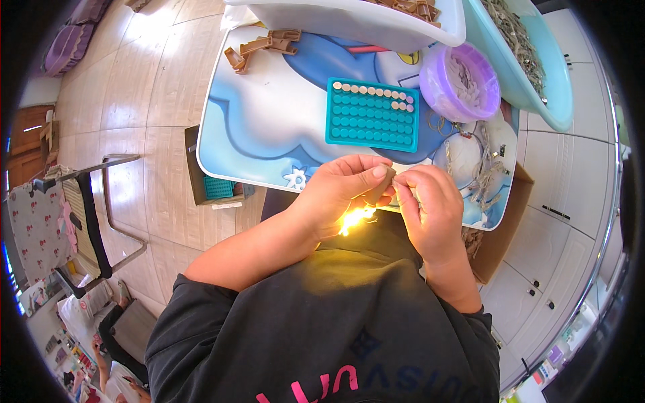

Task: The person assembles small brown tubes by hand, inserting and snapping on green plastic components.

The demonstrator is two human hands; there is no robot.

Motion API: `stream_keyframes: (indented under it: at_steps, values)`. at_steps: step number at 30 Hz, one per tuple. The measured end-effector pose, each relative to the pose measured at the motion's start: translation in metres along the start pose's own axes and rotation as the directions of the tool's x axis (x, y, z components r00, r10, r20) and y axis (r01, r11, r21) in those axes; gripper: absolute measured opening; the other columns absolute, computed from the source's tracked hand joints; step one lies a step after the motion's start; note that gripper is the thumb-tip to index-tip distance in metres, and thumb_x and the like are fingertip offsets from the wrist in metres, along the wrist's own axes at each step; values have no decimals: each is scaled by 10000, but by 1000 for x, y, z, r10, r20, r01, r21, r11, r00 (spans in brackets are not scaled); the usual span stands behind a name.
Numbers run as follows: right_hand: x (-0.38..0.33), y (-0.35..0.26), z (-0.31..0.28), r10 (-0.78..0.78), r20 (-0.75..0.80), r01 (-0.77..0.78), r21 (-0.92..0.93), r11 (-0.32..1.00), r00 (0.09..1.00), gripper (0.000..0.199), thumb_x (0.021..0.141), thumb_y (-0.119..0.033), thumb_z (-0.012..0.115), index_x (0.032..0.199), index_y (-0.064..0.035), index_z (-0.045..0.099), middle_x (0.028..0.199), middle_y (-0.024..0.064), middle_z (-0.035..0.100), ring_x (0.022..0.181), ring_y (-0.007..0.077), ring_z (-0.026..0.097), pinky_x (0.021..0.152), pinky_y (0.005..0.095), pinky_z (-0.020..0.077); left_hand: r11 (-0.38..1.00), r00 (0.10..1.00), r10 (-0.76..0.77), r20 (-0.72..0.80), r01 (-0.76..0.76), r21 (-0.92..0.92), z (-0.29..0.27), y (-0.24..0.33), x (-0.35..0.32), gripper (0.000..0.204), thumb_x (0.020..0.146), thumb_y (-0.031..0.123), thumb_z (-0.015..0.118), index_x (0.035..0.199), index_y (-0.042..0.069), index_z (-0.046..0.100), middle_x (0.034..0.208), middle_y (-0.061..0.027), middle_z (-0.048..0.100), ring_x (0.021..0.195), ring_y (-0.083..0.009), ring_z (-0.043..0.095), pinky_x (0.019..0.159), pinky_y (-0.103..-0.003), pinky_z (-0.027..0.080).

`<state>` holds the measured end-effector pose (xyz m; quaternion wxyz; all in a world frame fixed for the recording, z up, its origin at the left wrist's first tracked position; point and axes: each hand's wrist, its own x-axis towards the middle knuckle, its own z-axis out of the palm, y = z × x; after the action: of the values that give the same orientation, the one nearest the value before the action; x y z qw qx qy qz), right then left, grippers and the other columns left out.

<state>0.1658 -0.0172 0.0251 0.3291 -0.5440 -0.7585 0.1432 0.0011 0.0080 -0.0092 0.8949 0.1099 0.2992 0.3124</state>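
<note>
My left hand [326, 195] is closed round a small brown plastic casing [381, 188], its thumb pressed along the top. Below the casing, a bright yellow-white light [356, 218] glows beside my left fingers and shines onto my dark shirt. My right hand [431, 205] pinches at the casing's right end; whatever sits between its fingertips is too small to make out. Just beyond both hands lies a teal tray [363, 138] of round cells, with small pale discs [363, 90] along its far row and a few at its right side.
Brown casings [265, 44] lie at the far left of the patterned table [255, 121]. A white bin [336, 23], purple bowl [430, 80] and light-teal tub [557, 101] line the back and right. Tangled wires [480, 181] lie at right; a cardboard box [510, 215] stands below.
</note>
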Motion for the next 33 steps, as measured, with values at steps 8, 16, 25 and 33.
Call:
stream_keyframes:
  at_steps: [8,16,25,33]
  values:
    - [-7,2,1,85,-9,-84,95,992,996,148,703,-10,679,826,-17,597,806,108,614,717,277,592,622,353,466,999,998,-34,-52,33,-15,0,0,-3,284,911,185,538,1113,-15,543,961,-102,604,863,-188,599,814,-320,487]
    - [-4,3,6,-41,-40,42,26,999,998,145,699,6,673,824,-15,602,768,104,610,684,267,592,595,340,470,999,996,-10,-84,13,43,2,-1,-4,266,914,175,534,1093,-22,551,960,-88,602,861,-170,597,809,-299,505]
    - [-2,4,7,-70,-61,73,39,997,996,130,709,1,666,808,-12,583,766,111,602,671,277,583,586,350,462,1000,999,13,-47,-12,16,1,-1,-3,247,918,190,530,1060,-11,541,959,-85,596,847,-165,597,810,-302,505]
    - [-3,4,11,-75,-83,77,16,997,994,123,717,0,661,806,-18,578,758,110,598,665,284,579,581,355,458,992,994,57,-97,-45,119,1,-2,-3,216,923,179,521,1049,4,539,962,-82,607,869,-171,611,821,-304,506]
